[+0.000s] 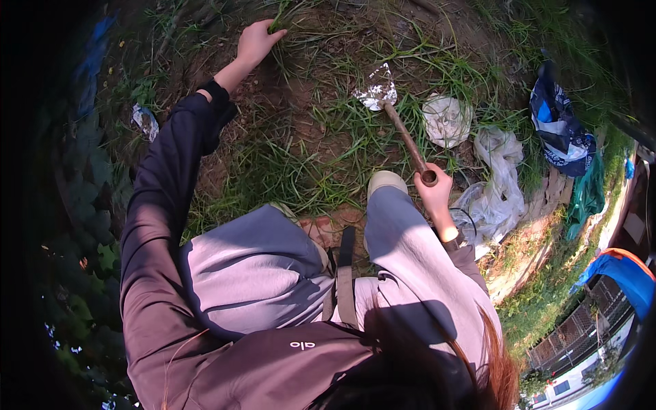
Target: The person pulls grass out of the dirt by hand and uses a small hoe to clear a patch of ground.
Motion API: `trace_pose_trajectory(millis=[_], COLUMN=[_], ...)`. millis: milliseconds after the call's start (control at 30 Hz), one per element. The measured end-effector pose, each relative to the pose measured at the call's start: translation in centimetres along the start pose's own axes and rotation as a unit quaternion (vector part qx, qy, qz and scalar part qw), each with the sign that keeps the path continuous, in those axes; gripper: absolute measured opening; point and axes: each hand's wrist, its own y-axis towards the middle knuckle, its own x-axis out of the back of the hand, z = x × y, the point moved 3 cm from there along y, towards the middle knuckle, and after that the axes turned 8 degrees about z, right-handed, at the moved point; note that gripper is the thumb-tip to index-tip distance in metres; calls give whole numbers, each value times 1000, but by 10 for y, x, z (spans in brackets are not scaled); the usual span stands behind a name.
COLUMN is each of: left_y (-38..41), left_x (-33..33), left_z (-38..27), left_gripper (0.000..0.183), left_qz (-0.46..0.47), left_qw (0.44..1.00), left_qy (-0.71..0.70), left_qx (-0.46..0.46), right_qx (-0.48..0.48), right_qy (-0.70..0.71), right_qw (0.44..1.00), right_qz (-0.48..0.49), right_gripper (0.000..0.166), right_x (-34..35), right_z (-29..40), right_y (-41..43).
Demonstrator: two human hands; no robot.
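Reaching far out at the upper left, my left hand (256, 42) pinches a tuft of grass blades (280, 20) between thumb and fingers. My right hand (435, 192) is closed around the brown pipe-like handle (405, 134) of a hand trowel, near its hollow end. The trowel's pointed metal blade (378, 89) rests among grass and soil, its surface patchy with dirt and bright glare. Between my hands, long green grass (287, 169) grows and lies over brown soil (302, 105).
Right of the trowel lie a crumpled whitish plastic piece (447, 120), a clear plastic bag (499, 169), a dark blue printed bag (556, 123) and a green bag (587, 197). A torn wrapper (145, 123) is at left. Below my knees shows a reddish brick (324, 229), beside my shoe (387, 180).
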Motion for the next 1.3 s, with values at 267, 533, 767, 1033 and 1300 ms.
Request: trace_pose_trajectory(millis=[267, 533, 767, 1033, 1300], left_y=[-17, -26, -19, -39, -86], left_x=[-16, -12, 10, 74, 91], left_z=[-7, -26, -32, -37, 0], left_gripper=[60, 29, 25, 37, 38], left_qz=[40, 78, 108, 82, 111], left_qw=[976, 944, 963, 986, 988], left_qy=[214, 314, 245, 140, 19], left_qx=[8, -65, -41, 36, 105], right_qx=[20, -36, -79, 4, 12], right_qy=[-14, 16, 132, -20, 53], right_qw=[999, 999, 988, 1000, 999], right_qz=[-25, -35, -23, 16, 0], right_gripper=[20, 18, 15, 18, 17], right_x=[-18, -38, -41, 7, -54], right_z=[2, 34, 33, 10, 20], right_y=[34, 23, 23, -9, 49])
